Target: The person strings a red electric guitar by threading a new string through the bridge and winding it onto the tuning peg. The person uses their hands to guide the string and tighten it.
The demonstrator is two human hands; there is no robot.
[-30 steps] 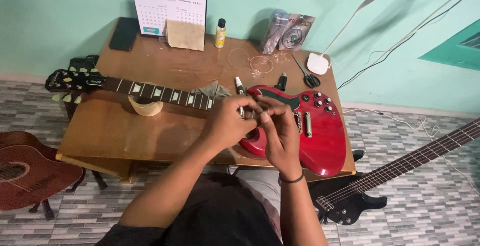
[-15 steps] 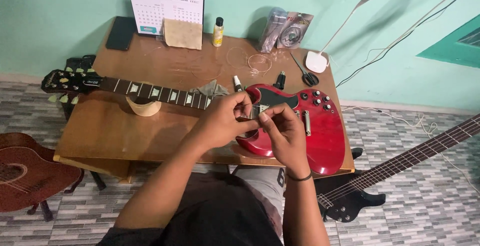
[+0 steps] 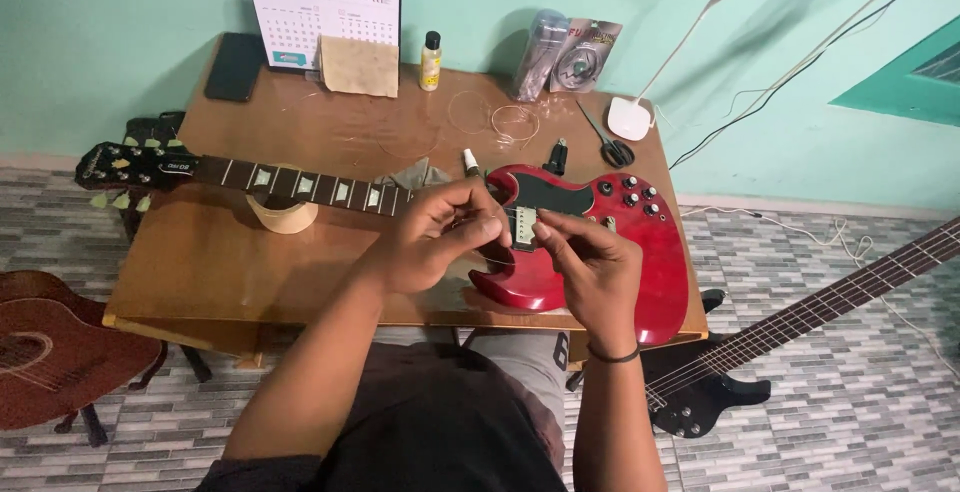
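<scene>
Both hands meet over the red electric guitar (image 3: 585, 252) lying across the wooden table (image 3: 200, 262).

The left hand (image 3: 435, 237) and right hand (image 3: 595, 267) have fingertips pinched together above the guitar's body near the neck joint; whatever they pinch is too thin to make out. The headstock (image 3: 125, 167) overhangs the table's left edge.
</scene>
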